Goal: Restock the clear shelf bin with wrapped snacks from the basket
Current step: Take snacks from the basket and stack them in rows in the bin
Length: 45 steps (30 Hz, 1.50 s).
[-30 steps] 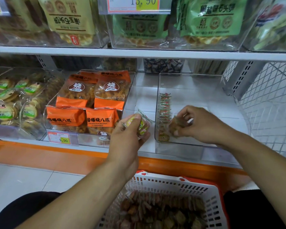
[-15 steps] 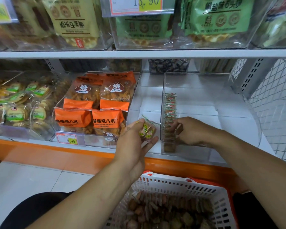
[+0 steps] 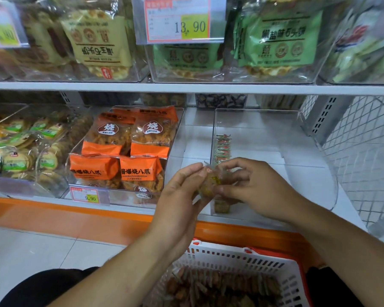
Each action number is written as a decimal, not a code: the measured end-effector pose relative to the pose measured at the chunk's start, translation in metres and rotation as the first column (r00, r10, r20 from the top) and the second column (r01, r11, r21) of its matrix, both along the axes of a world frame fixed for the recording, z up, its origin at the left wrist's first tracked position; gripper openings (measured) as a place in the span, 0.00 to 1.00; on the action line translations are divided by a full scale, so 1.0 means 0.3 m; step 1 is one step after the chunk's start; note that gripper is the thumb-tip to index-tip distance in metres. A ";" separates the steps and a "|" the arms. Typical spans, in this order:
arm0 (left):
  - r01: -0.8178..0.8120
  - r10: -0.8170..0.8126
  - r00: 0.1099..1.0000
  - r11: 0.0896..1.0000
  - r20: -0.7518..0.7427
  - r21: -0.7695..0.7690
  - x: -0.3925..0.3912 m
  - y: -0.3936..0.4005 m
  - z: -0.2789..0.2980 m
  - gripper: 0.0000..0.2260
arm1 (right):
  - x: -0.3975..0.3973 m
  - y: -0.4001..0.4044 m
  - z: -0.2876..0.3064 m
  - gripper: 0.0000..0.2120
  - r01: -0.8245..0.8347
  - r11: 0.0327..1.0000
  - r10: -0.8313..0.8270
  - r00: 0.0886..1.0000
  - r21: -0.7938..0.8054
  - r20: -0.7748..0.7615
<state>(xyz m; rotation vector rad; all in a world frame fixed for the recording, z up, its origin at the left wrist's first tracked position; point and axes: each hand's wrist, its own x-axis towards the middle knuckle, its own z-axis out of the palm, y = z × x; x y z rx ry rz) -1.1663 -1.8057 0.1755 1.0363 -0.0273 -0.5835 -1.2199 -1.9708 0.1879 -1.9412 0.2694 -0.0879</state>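
Note:
A clear shelf bin (image 3: 275, 138) stands on the lower shelf with a row of small wrapped snacks (image 3: 222, 149) on edge along its left wall. My left hand (image 3: 180, 196) and my right hand (image 3: 251, 185) meet just in front of the bin's left front corner. Both pinch one clear-wrapped brownish snack (image 3: 211, 182) between them. A white basket with a red rim (image 3: 242, 260) sits below, holding several more wrapped snacks (image 3: 220, 286).
Orange snack bags (image 3: 129, 151) fill the clear bin to the left, and round biscuit packs (image 3: 16, 149) lie further left. The upper shelf (image 3: 186, 87) overhangs, loaded with bagged goods. A wire mesh panel (image 3: 364, 147) closes the right side. An orange strip runs along the shelf's front edge (image 3: 75, 218).
My right hand has come out of the bin and met my left hand. The snack held by my left hand alone is now gripped by both.

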 end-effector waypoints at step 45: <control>-0.091 -0.108 0.932 0.853 0.345 0.514 0.082 -0.166 -0.198 0.20 | 0.142 -0.128 -0.131 0.16 -0.112 0.987 0.049 0.894 -0.115 -0.445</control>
